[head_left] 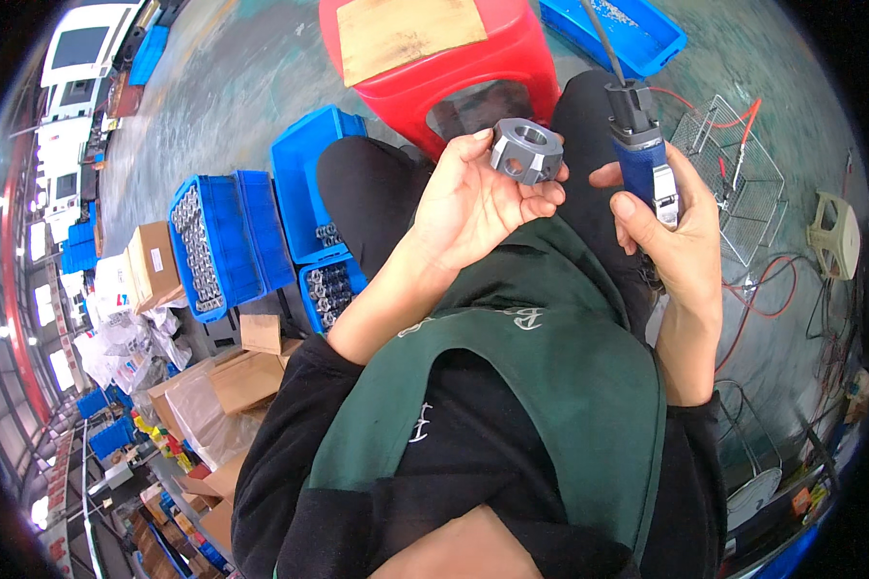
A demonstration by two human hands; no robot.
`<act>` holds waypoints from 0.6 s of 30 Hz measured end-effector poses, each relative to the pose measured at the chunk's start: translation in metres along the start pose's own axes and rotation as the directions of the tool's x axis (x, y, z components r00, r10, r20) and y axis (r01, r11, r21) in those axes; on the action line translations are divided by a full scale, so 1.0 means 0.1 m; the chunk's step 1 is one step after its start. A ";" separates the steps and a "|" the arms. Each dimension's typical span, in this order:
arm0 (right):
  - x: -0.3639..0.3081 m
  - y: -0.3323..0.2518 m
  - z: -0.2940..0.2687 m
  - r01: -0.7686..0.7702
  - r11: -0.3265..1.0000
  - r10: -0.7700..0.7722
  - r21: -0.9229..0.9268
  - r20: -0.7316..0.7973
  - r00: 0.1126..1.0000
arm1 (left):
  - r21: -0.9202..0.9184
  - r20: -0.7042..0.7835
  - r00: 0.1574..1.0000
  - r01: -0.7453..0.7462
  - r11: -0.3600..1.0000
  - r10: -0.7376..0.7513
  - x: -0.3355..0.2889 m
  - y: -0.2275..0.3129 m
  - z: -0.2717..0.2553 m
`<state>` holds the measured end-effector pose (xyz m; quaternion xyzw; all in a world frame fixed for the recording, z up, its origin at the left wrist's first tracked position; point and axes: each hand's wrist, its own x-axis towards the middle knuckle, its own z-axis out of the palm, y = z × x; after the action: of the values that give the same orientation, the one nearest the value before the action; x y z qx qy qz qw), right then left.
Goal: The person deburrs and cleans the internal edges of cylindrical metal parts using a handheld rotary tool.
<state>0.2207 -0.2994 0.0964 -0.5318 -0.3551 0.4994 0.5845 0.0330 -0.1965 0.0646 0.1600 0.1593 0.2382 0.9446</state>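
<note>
In my left hand [478,198] I hold a grey metal block [527,151], many-sided, with a large round hole through its top and smaller holes in its sides. The thumb and fingers grip it at its edges, palm turned up. My right hand [681,207] is wrapped round a blue handheld power tool [639,159] with a black head and a silver lever on its side. A thin dark rod or cord rises from the tool's head. Block and tool are apart, a short gap between them, above my lap.
A red plastic stool [512,63] with a cardboard sheet [410,37] stands ahead. Blue bins [251,236] of metal parts sit at left, near cardboard boxes [152,261]. A blue tray [661,48] lies far right. A wire basket [734,183], hoses and a beige stool [833,236] are at right.
</note>
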 end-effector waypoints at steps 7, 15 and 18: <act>0.02 -0.01 0.10 -0.012 0.997 0.013 -0.072 0.022 1.000 | -0.103 -0.013 1.000 -0.025 0.994 0.024 -0.09 0.10 0.02; 0.03 0.03 0.15 -0.003 0.988 0.007 -0.156 0.020 1.000 | -0.010 0.016 0.999 -0.027 1.000 0.028 -0.10 0.11 -0.04; 0.04 0.03 0.16 -0.029 0.986 0.032 -0.163 0.015 0.999 | -0.035 -0.048 0.999 -0.003 0.999 0.001 -0.12 0.13 -0.01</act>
<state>0.2054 -0.2918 0.0959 -0.5785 -0.3917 0.4824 0.5284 0.0173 -0.1917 0.0711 0.1377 0.1774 0.2458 0.9429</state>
